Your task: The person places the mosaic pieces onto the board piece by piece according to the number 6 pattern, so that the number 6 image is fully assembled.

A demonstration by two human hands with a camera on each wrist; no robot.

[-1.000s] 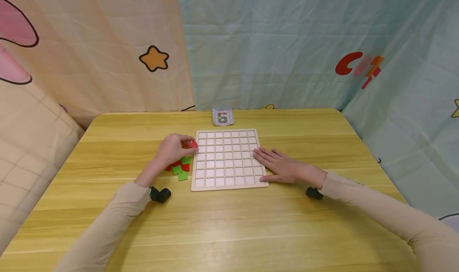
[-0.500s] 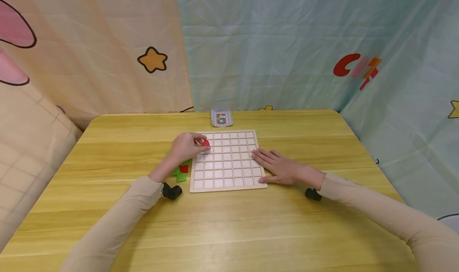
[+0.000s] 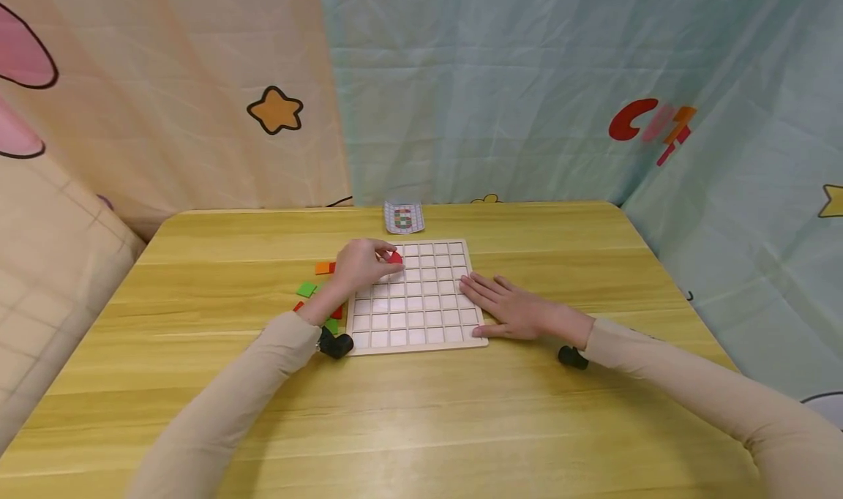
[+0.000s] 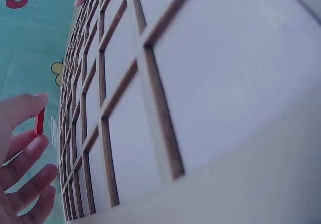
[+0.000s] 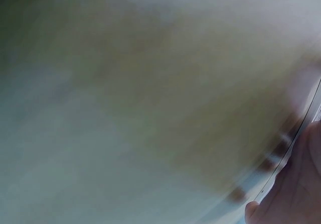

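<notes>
1. A red piece [image 3: 395, 258] is pinched between the thumb and a finger of the left hand [image 3: 361, 267]; its other fingers are shown loosely bent in the left wrist view.
2. The red piece is held over the far left part of a grid board [image 3: 424, 303] and is seen edge-on from the left wrist; whether the board is touched by it cannot be told.
3. The right hand [image 3: 515, 310] is laid with fingers extended on the board's right edge, nothing being grasped; the thumb is rested near the close right corner.
4. Green tiles [image 3: 306, 289], an orange tile [image 3: 323, 268] and red tiles [image 3: 337, 313] are scattered left of the board, partly hidden by the left arm.
5. A printed card [image 3: 404, 219] is placed beyond the board on the wooden table [image 3: 408, 426].
6. The right wrist view is mostly blurred.
</notes>
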